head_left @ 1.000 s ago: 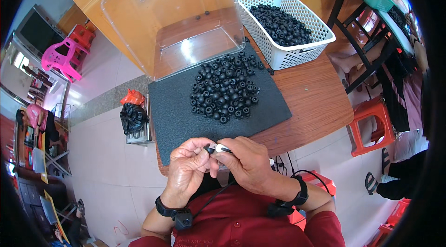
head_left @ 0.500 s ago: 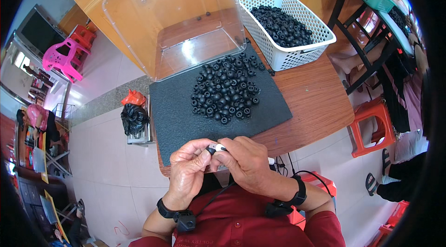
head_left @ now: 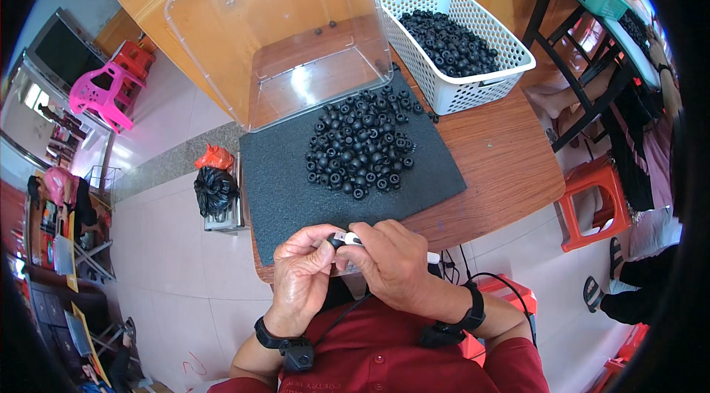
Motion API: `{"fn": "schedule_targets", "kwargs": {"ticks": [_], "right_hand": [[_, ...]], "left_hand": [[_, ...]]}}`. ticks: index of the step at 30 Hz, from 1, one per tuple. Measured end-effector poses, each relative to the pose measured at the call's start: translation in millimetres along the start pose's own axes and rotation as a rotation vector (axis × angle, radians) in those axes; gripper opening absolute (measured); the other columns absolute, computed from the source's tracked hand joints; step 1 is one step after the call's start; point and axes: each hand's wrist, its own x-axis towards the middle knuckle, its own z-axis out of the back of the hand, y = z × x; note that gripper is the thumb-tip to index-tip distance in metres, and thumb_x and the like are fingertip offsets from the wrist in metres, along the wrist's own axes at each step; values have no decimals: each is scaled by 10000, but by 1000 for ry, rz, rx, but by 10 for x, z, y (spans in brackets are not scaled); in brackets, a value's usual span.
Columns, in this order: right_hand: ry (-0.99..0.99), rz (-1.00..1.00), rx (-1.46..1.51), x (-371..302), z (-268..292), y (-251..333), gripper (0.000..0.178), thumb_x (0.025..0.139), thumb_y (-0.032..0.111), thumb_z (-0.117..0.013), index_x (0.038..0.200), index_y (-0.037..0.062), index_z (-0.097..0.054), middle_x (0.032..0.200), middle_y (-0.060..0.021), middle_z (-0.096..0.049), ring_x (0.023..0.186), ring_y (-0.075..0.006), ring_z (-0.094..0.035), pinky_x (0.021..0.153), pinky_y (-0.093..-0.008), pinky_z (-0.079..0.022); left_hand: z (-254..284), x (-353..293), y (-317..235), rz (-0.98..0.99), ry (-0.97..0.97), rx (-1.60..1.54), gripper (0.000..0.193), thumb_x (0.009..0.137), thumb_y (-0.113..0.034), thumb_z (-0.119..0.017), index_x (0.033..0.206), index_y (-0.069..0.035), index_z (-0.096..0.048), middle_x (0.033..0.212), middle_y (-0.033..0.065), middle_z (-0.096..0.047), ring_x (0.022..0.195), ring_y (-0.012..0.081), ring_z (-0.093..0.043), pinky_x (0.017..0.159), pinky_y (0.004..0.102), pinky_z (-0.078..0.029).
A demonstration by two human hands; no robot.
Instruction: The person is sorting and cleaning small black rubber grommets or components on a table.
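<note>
Left hand (head_left: 303, 267) clamped, thumb and fingertips, on black piece (head_left: 335, 242); white tool (head_left: 350, 238) just right of it, contact unclear. Loose black pieces (head_left: 359, 143) beyond the grip. Right hand (head_left: 392, 260) closed on tool. Judgement: steady piece firmly, work tool slowly, left fingertips clear of its tip.

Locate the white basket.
Head view: the basket stands on the far side of the table, right of the clear box and beyond the black pile.

The small black pieces (head_left: 359, 143) seem to be of smooth, glossy plastic. The mat (head_left: 281, 178) is matt and rough; the table (head_left: 499, 171) looks like smooth, slightly shiny wood.
</note>
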Motion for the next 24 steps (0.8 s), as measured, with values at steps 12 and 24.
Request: {"fn": "schedule_targets", "kwargs": {"ticks": [12,24], "right_hand": [[-58,168,-209,-38,-53,12,256,754,185,-671,865,-20,-565,608,-65,-412,515,-203,-465,432,-318,-368],[62,-414,548,60,105,32,150,835,146,-648,849,2,-610,718,-93,-612,635,-171,-599,548,-277,-457]], "left_hand": [[-5,-36,5,10,-14,31,213,830,-93,-643,988,48,-623,845,103,-638,671,155,-556,607,267,-454],[-48,10,8,-74,2,51,210,808,-71,-662,984,41,-635,840,109,-631,709,160,-566,657,267,-458]]}}
